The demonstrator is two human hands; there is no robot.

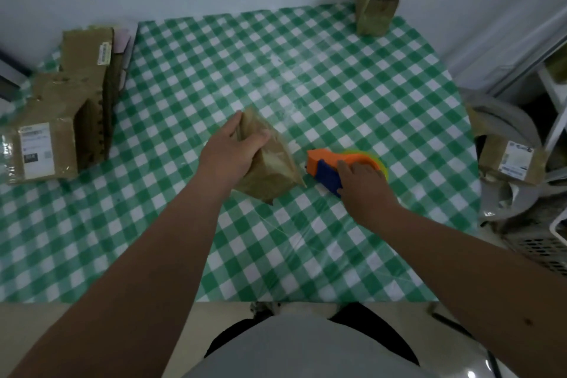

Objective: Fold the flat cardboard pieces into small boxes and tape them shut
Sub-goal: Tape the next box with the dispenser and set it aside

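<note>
Green-and-white checked cloth covers the tabletop (306,77), pale wall behind. Centre stage, the left hand (233,150) grips a small folded cardboard box (270,163), fingers curled over its upper edge, tipping it on the cloth. Its long axis runs from far-left to near-right, the lower corner pointing toward the tape dispenser (334,167) just beside it. The right hand (363,182) curls around that orange-and-blue dispenser's handle. Looks like the taping step: next, I'd judge, lift the dispenser, lay tape along the box's seam while the left hand steadies it.
</note>
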